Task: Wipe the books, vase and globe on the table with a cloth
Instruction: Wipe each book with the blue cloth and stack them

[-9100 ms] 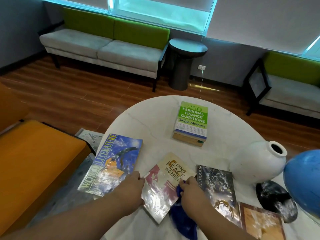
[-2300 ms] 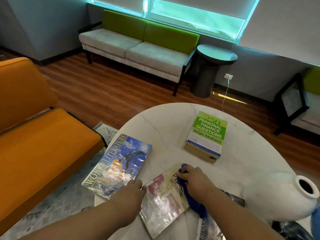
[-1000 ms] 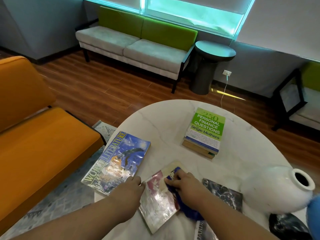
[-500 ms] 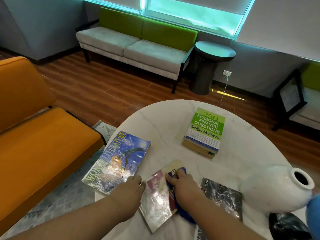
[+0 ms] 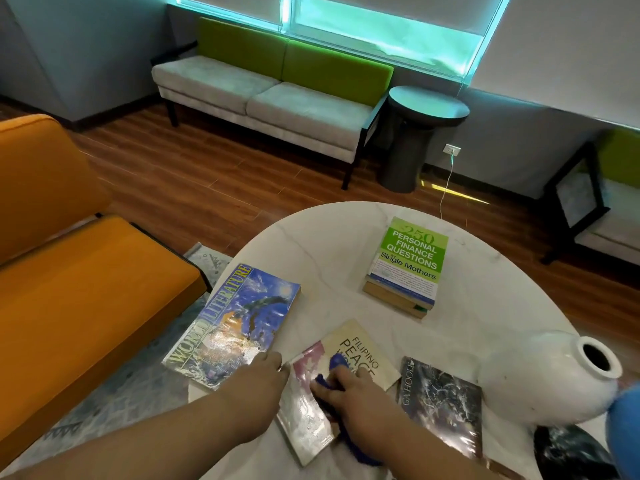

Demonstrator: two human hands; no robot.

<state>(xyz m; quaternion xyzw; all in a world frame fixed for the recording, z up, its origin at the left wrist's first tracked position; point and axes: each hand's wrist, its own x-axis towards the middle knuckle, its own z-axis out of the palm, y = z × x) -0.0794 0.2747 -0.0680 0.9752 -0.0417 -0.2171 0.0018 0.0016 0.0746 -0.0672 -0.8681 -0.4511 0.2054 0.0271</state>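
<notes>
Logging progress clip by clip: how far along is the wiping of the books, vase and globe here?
Done: nothing shows as finished for certain. In hand: the right hand presses the blue cloth on the Peace book, the left hand touching its edge. Remaining: World Literature book, green finance book, dark book, vase and globe, none touched by cloth.

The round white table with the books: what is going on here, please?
A person is wiping books. The right hand holds a crumpled blue cloth on the glossy cream and pink paperback; the left hand rests at its left edge. The white ceramic vase and blue globe are at the right, untouched.
</notes>
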